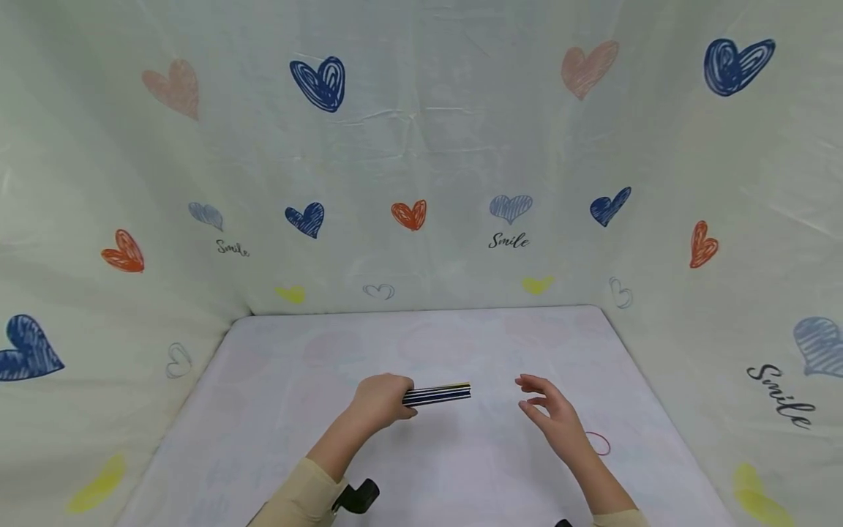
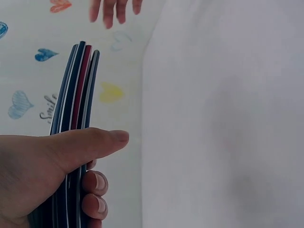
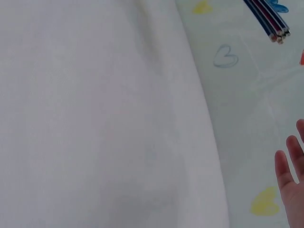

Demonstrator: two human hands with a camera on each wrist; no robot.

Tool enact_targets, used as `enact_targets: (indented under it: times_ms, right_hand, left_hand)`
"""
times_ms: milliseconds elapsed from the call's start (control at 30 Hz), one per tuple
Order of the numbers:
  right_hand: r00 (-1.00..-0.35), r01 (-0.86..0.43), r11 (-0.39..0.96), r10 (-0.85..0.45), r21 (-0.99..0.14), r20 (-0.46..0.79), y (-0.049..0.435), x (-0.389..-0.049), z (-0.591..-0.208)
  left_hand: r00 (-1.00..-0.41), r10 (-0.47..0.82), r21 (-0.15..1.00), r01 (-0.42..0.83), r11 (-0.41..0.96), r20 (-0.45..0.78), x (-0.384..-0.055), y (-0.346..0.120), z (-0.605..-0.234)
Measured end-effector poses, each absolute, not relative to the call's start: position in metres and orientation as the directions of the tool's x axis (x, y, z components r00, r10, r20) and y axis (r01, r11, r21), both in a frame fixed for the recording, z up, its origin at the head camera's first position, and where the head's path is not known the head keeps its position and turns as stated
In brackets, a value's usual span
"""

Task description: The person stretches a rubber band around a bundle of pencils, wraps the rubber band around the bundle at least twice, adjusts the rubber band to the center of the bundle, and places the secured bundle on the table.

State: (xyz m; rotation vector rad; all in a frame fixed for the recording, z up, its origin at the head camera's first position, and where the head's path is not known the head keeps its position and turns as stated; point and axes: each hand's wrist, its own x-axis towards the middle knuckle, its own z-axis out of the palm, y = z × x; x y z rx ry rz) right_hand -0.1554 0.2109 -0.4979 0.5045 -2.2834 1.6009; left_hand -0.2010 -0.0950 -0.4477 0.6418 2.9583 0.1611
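A bundle of several pencils (image 1: 437,394), mostly dark blue with pale stripes and one dark red, is gripped in my left hand (image 1: 383,399). The left wrist view shows the thumb laid across the pencils (image 2: 76,95) and the fingers curled round their other side. Their far ends point toward my right hand (image 1: 552,417), which is held apart from them, fingers loosely bent and nothing between them. Beside the right wrist, a thin red loop (image 1: 599,443), like a rubber band, lies on the table.
A white-covered table (image 1: 329,468) stretches beneath both hands. Behind it and at its sides hangs a pale sheet (image 1: 421,146) printed with hearts and the word "Smile". A black strap mount (image 1: 358,497) sits at the left wrist.
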Motion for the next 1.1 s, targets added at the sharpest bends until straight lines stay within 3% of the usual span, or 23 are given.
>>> enact_targets:
  times_ms: [333,700,1100]
  right_hand:
    - [-0.956,-0.275,0.497,-0.045,-0.823,0.291,0.272,-0.146,-0.528]
    - [-0.996,-0.063,0.546,0.016,-0.835,0.085,0.325,-0.138,-0.558]
    - [-0.997,0.015,0.631,0.066,-0.776,0.035,0.354,-0.136,-0.575]
  left_hand:
    - [-0.912,0.394,0.156,0.375,0.914,-0.116,-0.196,-0.113,-0.461]
    - [-0.919,0.366,0.150,0.345,0.926,-0.146,-0.192,-0.115,-0.468]
    - [-0.915,0.374,0.155,0.351,0.923,-0.154,-0.190,-0.109,-0.467]
